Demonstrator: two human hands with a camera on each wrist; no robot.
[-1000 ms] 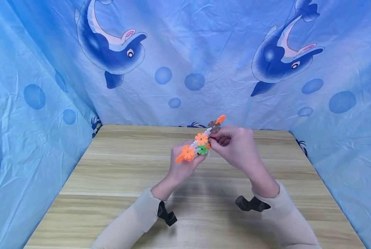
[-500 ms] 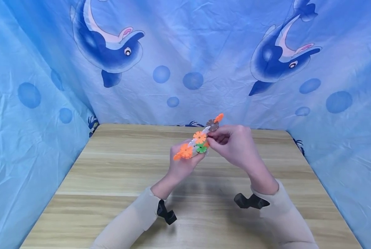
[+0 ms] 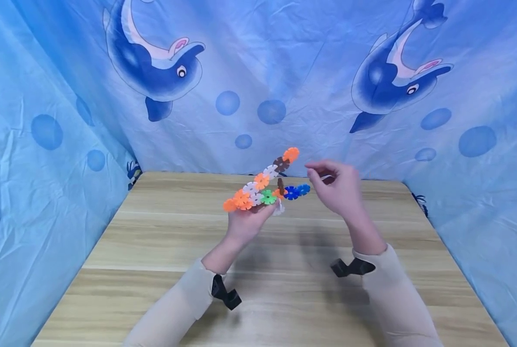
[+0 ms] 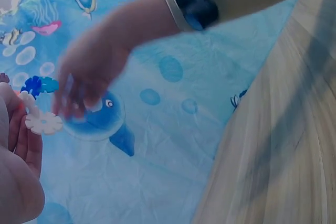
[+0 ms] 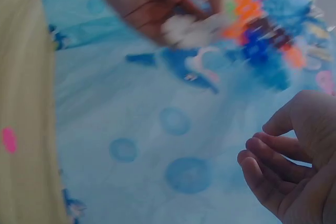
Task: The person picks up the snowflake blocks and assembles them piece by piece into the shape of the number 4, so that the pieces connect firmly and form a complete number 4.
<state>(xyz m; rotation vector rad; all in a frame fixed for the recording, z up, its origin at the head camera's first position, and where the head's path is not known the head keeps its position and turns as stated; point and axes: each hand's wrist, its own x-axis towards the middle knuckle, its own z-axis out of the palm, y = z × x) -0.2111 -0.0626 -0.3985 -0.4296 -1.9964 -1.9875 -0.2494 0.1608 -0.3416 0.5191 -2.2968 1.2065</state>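
My left hand (image 3: 246, 226) grips a build of interlocking snowflake discs above the table. A slanted row of orange, white and brown discs runs up to an orange disc (image 3: 291, 154) at its top. Below, a green disc (image 3: 268, 196) leads to a dark blue disc (image 3: 291, 193) and a lighter blue disc (image 3: 303, 189). A small brown disc (image 3: 280, 186) stands edge-on between the two rows. White discs (image 4: 44, 123) poke out by the left fingers in the left wrist view. Apart from the build, my right hand (image 3: 338, 190) has loosely bent fingers (image 5: 260, 150) holding nothing.
A wooden table (image 3: 154, 241) lies under both hands. Blue cloth (image 3: 310, 86) printed with dolphins and bubbles hangs behind it and along both sides. A pink oval patch (image 5: 9, 140) shows on the table in the right wrist view.
My right hand has let go of the build and moved up and right. The left hand has shifted slightly left, turning the build so that the blue discs show.
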